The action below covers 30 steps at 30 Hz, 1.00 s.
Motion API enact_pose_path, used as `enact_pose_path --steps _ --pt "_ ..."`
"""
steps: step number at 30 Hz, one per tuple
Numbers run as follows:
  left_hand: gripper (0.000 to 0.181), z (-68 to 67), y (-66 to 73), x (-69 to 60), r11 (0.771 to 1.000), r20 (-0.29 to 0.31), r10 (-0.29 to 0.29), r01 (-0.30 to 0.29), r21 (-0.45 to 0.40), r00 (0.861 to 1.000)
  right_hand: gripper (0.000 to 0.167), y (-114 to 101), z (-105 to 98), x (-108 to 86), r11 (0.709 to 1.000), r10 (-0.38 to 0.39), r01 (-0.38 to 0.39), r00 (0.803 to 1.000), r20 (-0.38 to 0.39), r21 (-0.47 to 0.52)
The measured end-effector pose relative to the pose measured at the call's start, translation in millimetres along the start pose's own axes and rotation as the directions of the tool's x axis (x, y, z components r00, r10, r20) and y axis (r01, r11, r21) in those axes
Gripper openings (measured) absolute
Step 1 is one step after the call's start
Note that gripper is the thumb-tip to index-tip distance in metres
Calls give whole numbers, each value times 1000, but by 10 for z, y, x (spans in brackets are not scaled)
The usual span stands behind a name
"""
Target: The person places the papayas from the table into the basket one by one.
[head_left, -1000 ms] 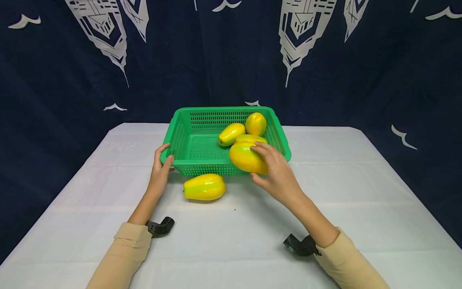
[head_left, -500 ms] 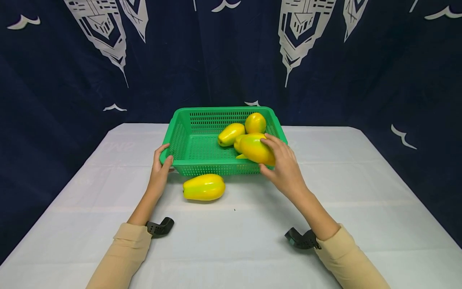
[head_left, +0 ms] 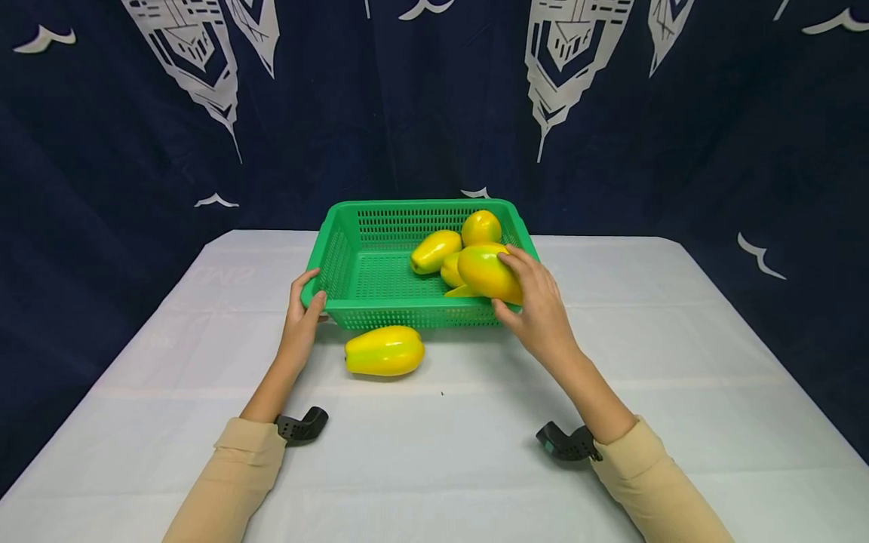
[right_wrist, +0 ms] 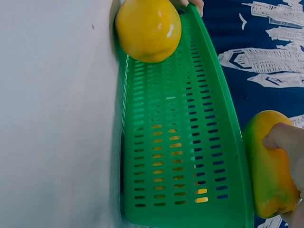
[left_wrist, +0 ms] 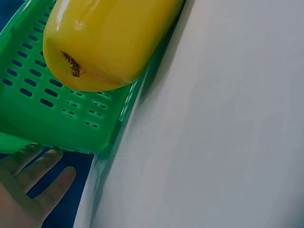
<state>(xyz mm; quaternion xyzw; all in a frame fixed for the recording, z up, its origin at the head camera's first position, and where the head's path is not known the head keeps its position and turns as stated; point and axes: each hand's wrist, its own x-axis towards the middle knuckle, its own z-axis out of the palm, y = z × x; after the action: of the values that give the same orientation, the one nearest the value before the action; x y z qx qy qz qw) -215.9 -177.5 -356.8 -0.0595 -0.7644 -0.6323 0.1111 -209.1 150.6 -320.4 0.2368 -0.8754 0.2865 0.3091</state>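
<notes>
A green plastic basket (head_left: 387, 305) stands on the table, with my left hand (head_left: 299, 324) gripping the rim at its front left corner. My right hand (head_left: 539, 313) holds a yellow-green papaya (head_left: 485, 270) over the front right part of the basket. The right wrist view shows the thumb pressed against that papaya (right_wrist: 268, 164) above the rim. Inside the basket, papayas lie on the right side, one slim (head_left: 434, 252), one rounded (head_left: 481, 228), and another partly hidden (head_left: 450, 269) behind the held one. One more papaya (head_left: 384, 351) rests on the table in front of the basket.
A white cloth covers the table (head_left: 434, 452). Behind it hangs a dark blue curtain (head_left: 380, 98) with white printed shapes. Each wrist wears a black camera mount, one left (head_left: 302, 426) and one right (head_left: 566, 443).
My right hand has moved right and slightly back with its papaya, from over the front rim to farther over the basket's right part. My left hand stays on the corner.
</notes>
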Motion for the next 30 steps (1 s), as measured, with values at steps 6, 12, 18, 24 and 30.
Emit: enact_pose_path --steps 6,12,18,24,30 --pt "49 -25 -106 65 1000 0 2 -2 -5 1000 64 36 -10 36 1000 1 -1 1000 30 -12" --pt "49 -42 -253 126 1000 -6 21 -21 -11 1000 61 52 -17 59 1000 15 -16 998 56 1" --pt "50 -26 -116 75 1000 -1 8 -8 -2 1000 57 89 1 73 998 56 -58 997 59 23" --pt "50 5 30 9 1000 0 2 -2 0 1000 46 148 20 54 994 88 -91 995 55 54" --pt "49 9 31 -4 1000 -2 -3 3 2 1000 43 221 48 41 984 168 -172 983 75 49"
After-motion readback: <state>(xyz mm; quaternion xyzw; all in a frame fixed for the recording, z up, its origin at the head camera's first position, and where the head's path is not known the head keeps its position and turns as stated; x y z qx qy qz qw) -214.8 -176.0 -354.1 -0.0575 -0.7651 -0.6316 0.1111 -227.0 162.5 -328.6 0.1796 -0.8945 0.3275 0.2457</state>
